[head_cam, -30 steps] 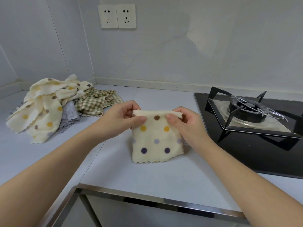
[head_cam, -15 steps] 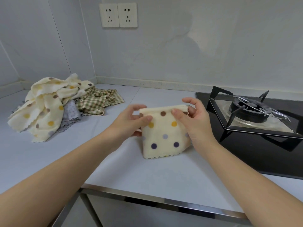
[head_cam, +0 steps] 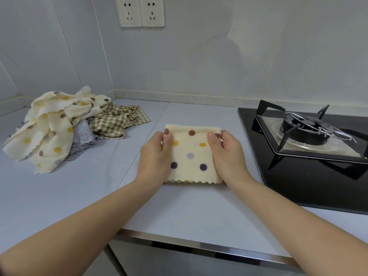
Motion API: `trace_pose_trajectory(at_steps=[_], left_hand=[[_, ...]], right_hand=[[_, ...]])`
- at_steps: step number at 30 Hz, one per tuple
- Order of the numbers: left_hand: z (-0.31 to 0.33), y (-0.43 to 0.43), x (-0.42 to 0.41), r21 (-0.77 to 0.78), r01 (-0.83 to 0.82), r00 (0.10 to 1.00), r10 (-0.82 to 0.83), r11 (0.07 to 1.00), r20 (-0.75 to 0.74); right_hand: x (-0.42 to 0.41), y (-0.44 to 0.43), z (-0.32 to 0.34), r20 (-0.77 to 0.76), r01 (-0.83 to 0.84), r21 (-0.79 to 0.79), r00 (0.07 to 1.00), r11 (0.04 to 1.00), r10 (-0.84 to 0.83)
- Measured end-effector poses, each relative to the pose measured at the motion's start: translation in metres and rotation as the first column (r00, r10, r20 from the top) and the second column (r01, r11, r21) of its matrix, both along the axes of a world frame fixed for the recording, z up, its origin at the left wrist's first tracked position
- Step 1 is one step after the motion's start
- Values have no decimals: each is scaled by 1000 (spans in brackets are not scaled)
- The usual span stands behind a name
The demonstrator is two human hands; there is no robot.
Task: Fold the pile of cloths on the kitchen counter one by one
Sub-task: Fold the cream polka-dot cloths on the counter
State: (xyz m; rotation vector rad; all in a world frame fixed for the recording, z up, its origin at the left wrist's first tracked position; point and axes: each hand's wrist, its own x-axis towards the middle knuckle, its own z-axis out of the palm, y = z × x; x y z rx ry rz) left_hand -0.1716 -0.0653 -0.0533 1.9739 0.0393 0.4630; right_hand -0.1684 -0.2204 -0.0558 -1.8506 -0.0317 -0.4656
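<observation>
Pale kitchen counter [head_cam: 199, 212] is stretching out before me, and I am holding the folded cloth [head_cam: 194, 154] flat at its centre. I am pinching the far corners, left hand [head_cam: 154, 156] at 9 o'clock and right hand [head_cam: 227, 154] at 3, thumbs on top, fingers curling round the side edges. I am judging it light, soft and limp, so the corners are giving the best hold. Being nearly square, it is showing no clear long axis; its zigzag hem is pointing to 6, its fold to 12. At 10 the unfolded pile [head_cam: 59, 126] is waiting.

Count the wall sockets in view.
2: left socket and right socket, side by side on the wall above the counter; none looks hidden.
</observation>
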Motion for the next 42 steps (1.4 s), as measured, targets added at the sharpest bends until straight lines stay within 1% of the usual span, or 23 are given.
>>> trace_pose_trajectory(at_steps=[3,5,6,8,11,14,18,21,22,24,26,27,31,34,37,39,42], left_hand=[[-1,8,1,105,-14,1000,13,994,15],[-4,13,1,159,8,1000,-7,987,-7],[-5,14,3,158,19,999,-15,987,-31],[-8,17,6,122,41,997,-33,992,-66],[-9,17,8,74,63,997,-60,995,-51],[-12,18,7,-45,88,994,-91,995,-65],[-10,16,6,-86,114,980,-126,990,-151],[0,11,10,-101,91,958,-115,991,-263],[5,8,11,-121,76,944,-111,990,-311],[21,-2,13,-165,56,912,-118,985,-392],[40,-14,11,-199,40,886,-127,979,-447],[50,-21,9,-204,35,877,-128,978,-463],[91,-60,-1,-179,93,847,-173,979,-503],[123,-101,-14,-142,169,840,-218,975,-496],[147,-146,-29,-176,184,853,-246,967,-461],[167,-189,-47,-229,181,865,-266,956,-426],[192,-247,-76,-226,175,896,-250,958,-366]], right_hand=[[-4,0,-1,-15,-26,38,1000,999,26],[-3,-1,-5,-86,-75,86,993,993,83],[-2,-2,-7,-120,-95,104,987,990,108],[0,-4,-9,-162,-122,147,976,982,146],[-2,-5,-7,-157,-145,215,971,966,181],[-5,-5,-5,-169,-159,301,961,940,217],[-5,-8,-2,-238,-127,362,945,923,223],[-2,-9,1,-260,-139,373,933,917,248],[-2,-10,4,-284,-132,391,924,911,255],[-3,-14,12,-362,-58,478,896,877,256],[-8,-20,22,-418,32,550,876,835,242],[-12,-25,29,-439,66,559,869,826,227],[-35,-56,75,-489,175,520,863,836,124],[-52,-85,107,-486,306,420,871,855,-73],[-65,-121,130,-438,391,332,870,858,-227],[-80,-161,150,-397,393,288,879,873,-265],[-107,-220,169,-368,340,245,899,908,-237]])
